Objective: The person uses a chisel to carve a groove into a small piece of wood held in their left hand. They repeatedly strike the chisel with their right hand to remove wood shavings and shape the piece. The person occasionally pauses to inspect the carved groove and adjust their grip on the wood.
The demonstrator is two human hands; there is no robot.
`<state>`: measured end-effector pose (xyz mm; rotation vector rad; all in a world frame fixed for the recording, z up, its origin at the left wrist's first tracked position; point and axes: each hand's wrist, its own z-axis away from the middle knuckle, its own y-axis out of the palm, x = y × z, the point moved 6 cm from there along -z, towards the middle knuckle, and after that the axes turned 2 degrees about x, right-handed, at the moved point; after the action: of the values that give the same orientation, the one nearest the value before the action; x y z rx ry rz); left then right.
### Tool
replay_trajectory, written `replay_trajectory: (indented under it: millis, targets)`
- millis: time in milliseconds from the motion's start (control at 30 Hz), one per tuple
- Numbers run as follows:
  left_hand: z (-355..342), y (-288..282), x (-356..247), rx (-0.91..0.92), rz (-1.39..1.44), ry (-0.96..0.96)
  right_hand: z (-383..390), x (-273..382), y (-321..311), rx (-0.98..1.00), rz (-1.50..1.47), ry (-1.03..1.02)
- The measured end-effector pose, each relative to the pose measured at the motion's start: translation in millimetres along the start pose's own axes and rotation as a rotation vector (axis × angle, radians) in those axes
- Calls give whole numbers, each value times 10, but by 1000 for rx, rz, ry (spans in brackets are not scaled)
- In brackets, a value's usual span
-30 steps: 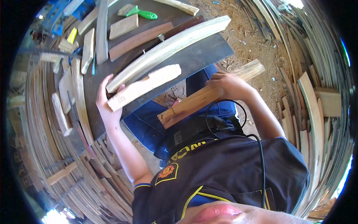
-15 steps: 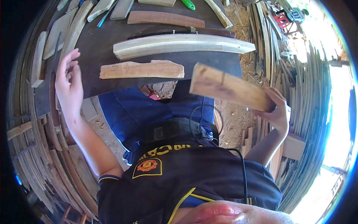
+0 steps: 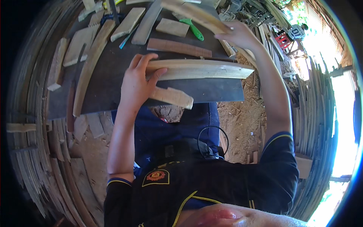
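Observation:
My right hand (image 3: 240, 36) is closed round the near end of a long pale wooden piece (image 3: 194, 17), raised over the table's far right part. The piece slants away toward the far edge. My left hand (image 3: 137, 81) is over the left end of a long pale beam (image 3: 204, 70), with thumb and fingers apart. Whether it touches the beam I cannot tell. A shorter wooden piece (image 3: 172, 97) lies tilted at the table's near edge, its left part hidden behind my left hand. Beyond the beam lies a reddish-brown board (image 3: 179, 47).
The dark table (image 3: 102, 94) carries several boards, a long curved strip (image 3: 90, 68) on the left and a green-handled tool (image 3: 194, 29) at the far side. A small block (image 3: 172, 27) lies beside it. Stacked wood strips (image 3: 314, 102) stand right; a person (image 3: 297, 31) is far right.
My right hand has moved from the near right to the far side, still holding wood. The left has come rightward over the beam's end. The shorter piece now lies more tilted. The view has shifted.

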<state>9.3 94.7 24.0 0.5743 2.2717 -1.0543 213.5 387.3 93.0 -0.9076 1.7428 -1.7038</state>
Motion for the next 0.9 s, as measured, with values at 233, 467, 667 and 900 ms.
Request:
replay_trajectory:
  millis: [233, 467, 667, 900]
  targets:
    - [-52, -194, 179, 37, -58, -94, -756, 410, 331, -17, 114, -51]
    - [-29, -538, 433, -24, -341, -48, -453, 635, 564, -46, 113, -3]
    - [-83, -564, 533, -122, -525, -144, 61, 787, 234, -161, -72, -245]
    - [-54, -530, 346, -97, -495, 48, 973, 852, 453, -13, -220, -269]
